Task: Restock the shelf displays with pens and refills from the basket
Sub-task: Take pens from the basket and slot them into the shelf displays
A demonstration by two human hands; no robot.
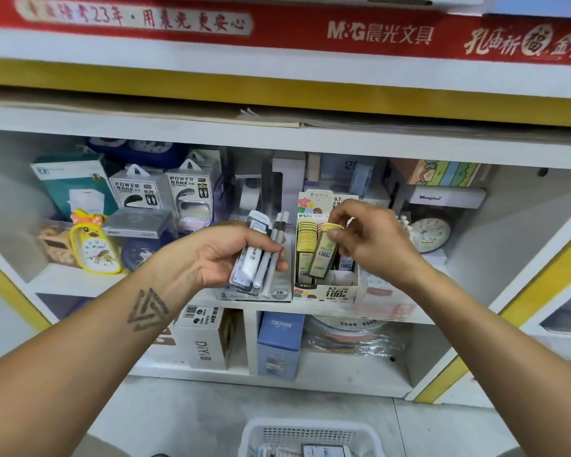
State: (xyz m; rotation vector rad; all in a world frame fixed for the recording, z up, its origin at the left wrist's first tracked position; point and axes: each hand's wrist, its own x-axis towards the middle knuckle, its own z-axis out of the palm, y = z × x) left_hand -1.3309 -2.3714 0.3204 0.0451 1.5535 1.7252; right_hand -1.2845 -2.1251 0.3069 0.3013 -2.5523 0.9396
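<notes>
The person stood facing the white shelf unit (310,308), both arms raised to the middle shelf. The left hand (225,255) had its grip curled tight round a mixed bundle of white pens and flat packaged refills (261,255), held upright just left of the display, probably as a reserve so the other hand could work singly. The right hand (373,239) pinched a slim yellow-capped refill case with a green label (325,252) by its top, tilted, its lower end at the open front slot of the printed cardboard display box (327,288); rows of matching yellow-capped cases already stood behind it. Holding by the cap likely left the body free to slide down between neighbours. The white perforated plastic basket (310,437) sat on the floor below, a few packs visible inside, so restocking seemed unfinished.
</notes>
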